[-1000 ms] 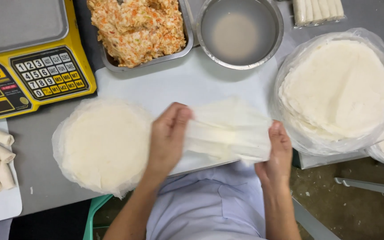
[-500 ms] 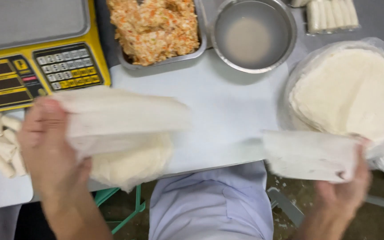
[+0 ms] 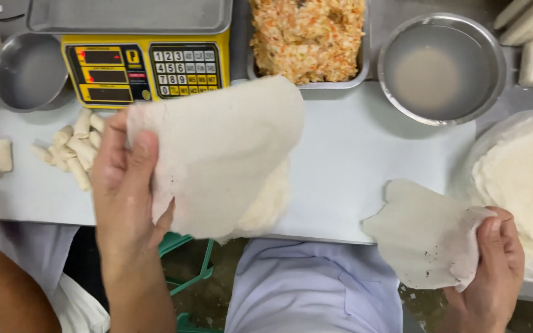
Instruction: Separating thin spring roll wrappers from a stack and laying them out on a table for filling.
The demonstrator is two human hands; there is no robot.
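My left hand (image 3: 124, 191) grips a large thin white wrapper sheet (image 3: 217, 154) by its left edge and holds it raised over the white worktop (image 3: 347, 166). Under that sheet, a stack of round wrappers (image 3: 266, 200) lies at the table's near edge, mostly hidden. My right hand (image 3: 491, 265) pinches a second, smaller wrapper sheet (image 3: 424, 234) by its right side, low at the table's front edge. A larger stack of round wrappers in clear plastic (image 3: 519, 179) lies just right of that hand.
At the back stand a yellow digital scale (image 3: 143, 68), a metal tray of shredded orange-and-white filling (image 3: 306, 37) and a metal bowl of cloudy liquid (image 3: 442, 68). Several finished rolls (image 3: 75, 148) lie at left. Another person's arm (image 3: 1, 283) is at the lower left.
The camera has shifted right. My left hand has lifted its sheet higher and toward the centre, spreading it flat. My right hand still holds the smaller sheet at the front edge.
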